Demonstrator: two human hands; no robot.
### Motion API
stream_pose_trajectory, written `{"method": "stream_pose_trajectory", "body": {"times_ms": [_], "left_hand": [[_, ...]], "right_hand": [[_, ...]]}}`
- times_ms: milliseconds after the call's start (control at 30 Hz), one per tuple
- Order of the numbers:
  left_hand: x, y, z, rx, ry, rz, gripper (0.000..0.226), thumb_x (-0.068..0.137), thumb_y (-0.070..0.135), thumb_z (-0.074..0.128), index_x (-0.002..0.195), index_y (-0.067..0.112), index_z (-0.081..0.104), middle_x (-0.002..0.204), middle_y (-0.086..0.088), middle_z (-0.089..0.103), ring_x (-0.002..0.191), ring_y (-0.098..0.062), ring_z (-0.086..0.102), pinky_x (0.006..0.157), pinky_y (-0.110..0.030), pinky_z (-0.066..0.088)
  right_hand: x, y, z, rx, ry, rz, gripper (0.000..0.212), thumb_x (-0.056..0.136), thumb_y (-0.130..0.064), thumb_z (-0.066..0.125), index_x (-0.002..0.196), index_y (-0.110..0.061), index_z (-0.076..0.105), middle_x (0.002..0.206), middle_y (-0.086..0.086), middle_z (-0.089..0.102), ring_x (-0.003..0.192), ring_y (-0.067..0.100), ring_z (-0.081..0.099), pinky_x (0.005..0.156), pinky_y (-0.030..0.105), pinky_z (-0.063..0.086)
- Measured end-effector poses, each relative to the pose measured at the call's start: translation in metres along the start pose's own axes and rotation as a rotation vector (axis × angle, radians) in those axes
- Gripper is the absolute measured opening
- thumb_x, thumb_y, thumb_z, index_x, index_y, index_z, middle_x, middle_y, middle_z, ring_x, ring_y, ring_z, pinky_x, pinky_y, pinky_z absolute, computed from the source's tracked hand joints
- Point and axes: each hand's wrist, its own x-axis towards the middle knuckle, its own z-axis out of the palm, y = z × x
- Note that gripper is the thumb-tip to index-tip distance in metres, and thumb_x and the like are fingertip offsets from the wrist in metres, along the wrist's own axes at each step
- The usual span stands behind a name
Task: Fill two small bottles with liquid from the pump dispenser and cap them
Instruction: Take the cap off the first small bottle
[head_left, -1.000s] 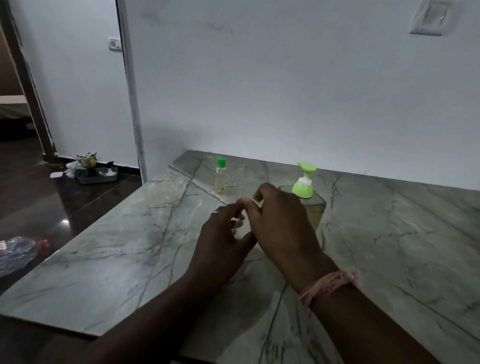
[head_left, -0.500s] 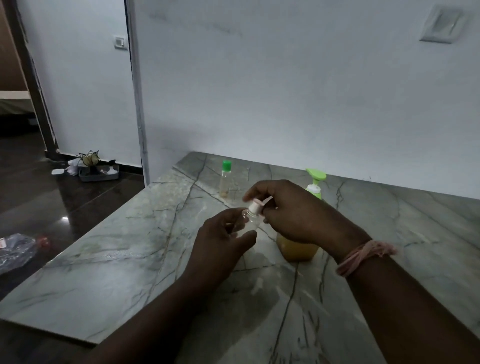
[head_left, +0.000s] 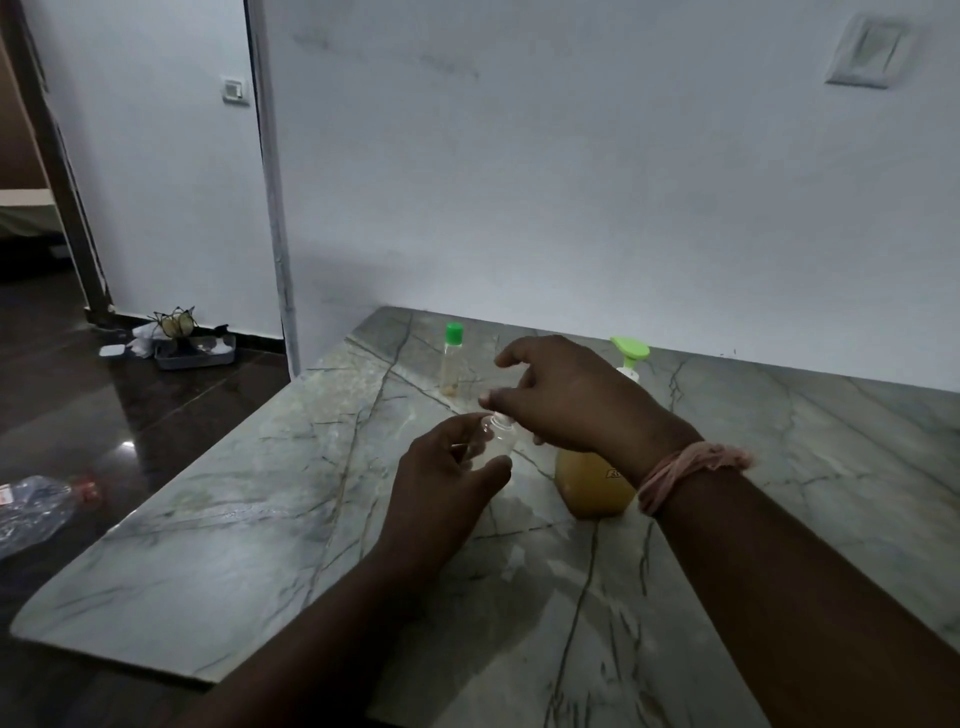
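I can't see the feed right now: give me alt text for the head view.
Over a marble counter, the left hand holds a small clear bottle while the right hand works at its top. Behind the right hand stands a pump dispenser of yellow liquid; a green-capped bottle stands farther back by the wall.

— What sits beyond the hands, far off to their left?
— A grey tray (head_left: 195, 356) of clutter on the dark floor (head_left: 78, 415), and nearer, a crumpled plastic bag (head_left: 31, 506).
— And above the hands?
— A wall switch (head_left: 235, 91) upper left, a switch plate (head_left: 866, 49) upper right.
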Motion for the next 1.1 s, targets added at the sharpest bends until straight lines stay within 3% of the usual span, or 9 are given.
{"method": "stream_pose_trajectory", "body": {"times_ms": [100, 167, 267, 367, 500, 600, 667, 833, 1100], "left_hand": [[-0.001, 0.001, 0.0, 0.005, -0.001, -0.002, 0.039, 0.081, 0.024, 0.076, 0.116, 0.035, 0.064, 0.108, 0.017, 0.069, 0.102, 0.003, 0.063, 0.086, -0.025, 0.054], [0.0, 0.001, -0.002, -0.003, 0.006, -0.001, 0.037, 0.082, 0.025, 0.074, 0.117, 0.033, 0.065, 0.109, 0.015, 0.071, 0.1, 0.002, 0.064, 0.085, -0.026, 0.055], [0.0, 0.003, -0.003, -0.035, 0.026, -0.001, 0.032, 0.083, 0.023, 0.072, 0.107, 0.041, 0.062, 0.099, 0.02, 0.07, 0.09, 0.007, 0.065, 0.076, -0.019, 0.053], [0.003, -0.002, -0.003, -0.033, 0.021, -0.045, 0.036, 0.082, 0.022, 0.071, 0.117, 0.031, 0.064, 0.105, 0.015, 0.07, 0.091, 0.005, 0.064, 0.075, -0.016, 0.049], [0.004, -0.004, -0.004, -0.025, 0.028, -0.053, 0.045, 0.081, 0.02, 0.071, 0.126, 0.024, 0.063, 0.113, 0.01, 0.07, 0.1, -0.001, 0.064, 0.083, -0.021, 0.052], [0.004, -0.003, -0.004, -0.007, 0.024, -0.045, 0.043, 0.083, 0.02, 0.071, 0.125, 0.024, 0.063, 0.112, 0.012, 0.069, 0.103, 0.0, 0.064, 0.087, -0.021, 0.052], [0.003, -0.003, -0.004, -0.01, 0.023, -0.05, 0.041, 0.083, 0.019, 0.071, 0.123, 0.024, 0.064, 0.111, 0.012, 0.069, 0.102, -0.001, 0.064, 0.087, -0.021, 0.052], [0.005, -0.007, -0.005, -0.022, 0.063, -0.09, 0.041, 0.081, 0.019, 0.072, 0.121, 0.023, 0.064, 0.107, 0.012, 0.067, 0.101, -0.001, 0.063, 0.081, -0.019, 0.05], [0.006, -0.008, -0.007, -0.071, 0.193, -0.134, 0.038, 0.081, 0.022, 0.075, 0.115, 0.027, 0.057, 0.106, 0.016, 0.061, 0.099, 0.0, 0.059, 0.076, -0.016, 0.046]], "right_hand": [[0.002, -0.004, 0.0, -0.034, -0.01, 0.008, 0.019, 0.087, -0.033, 0.07, 0.094, -0.015, 0.071, 0.08, 0.005, 0.073, 0.062, 0.018, 0.071, 0.063, 0.029, 0.057], [0.005, -0.005, -0.002, -0.02, -0.035, -0.034, 0.009, 0.086, -0.02, 0.071, 0.095, -0.019, 0.072, 0.09, 0.0, 0.072, 0.074, 0.014, 0.071, 0.069, 0.029, 0.058], [0.009, -0.003, -0.001, 0.037, -0.064, -0.114, 0.025, 0.086, -0.008, 0.066, 0.1, -0.028, 0.07, 0.106, -0.008, 0.065, 0.09, 0.007, 0.063, 0.071, 0.024, 0.053], [0.009, 0.0, 0.009, 0.016, -0.124, -0.204, 0.043, 0.084, 0.004, 0.054, 0.101, -0.031, 0.07, 0.113, -0.009, 0.061, 0.101, 0.009, 0.06, 0.082, 0.032, 0.055], [0.012, 0.006, 0.011, 0.03, -0.167, -0.147, 0.031, 0.09, -0.022, 0.062, 0.119, -0.028, 0.065, 0.119, -0.008, 0.063, 0.104, 0.011, 0.062, 0.09, 0.034, 0.054], [0.013, 0.006, 0.011, -0.013, -0.095, -0.057, 0.03, 0.09, -0.046, 0.062, 0.106, -0.021, 0.069, 0.089, -0.002, 0.072, 0.067, 0.015, 0.071, 0.071, 0.036, 0.06], [0.014, 0.003, 0.01, 0.001, -0.106, -0.071, 0.021, 0.091, -0.037, 0.064, 0.099, -0.019, 0.071, 0.075, 0.0, 0.072, 0.057, 0.015, 0.071, 0.065, 0.035, 0.061], [0.021, 0.008, 0.016, 0.145, 0.079, -0.033, 0.021, 0.082, -0.013, 0.061, 0.098, -0.025, 0.066, 0.092, -0.006, 0.06, 0.084, 0.016, 0.066, 0.079, 0.041, 0.057], [0.035, 0.034, 0.089, 0.374, 0.151, 0.193, 0.03, 0.077, -0.017, 0.053, 0.105, -0.018, 0.061, 0.108, 0.005, 0.062, 0.095, 0.021, 0.065, 0.075, 0.029, 0.055]]}}
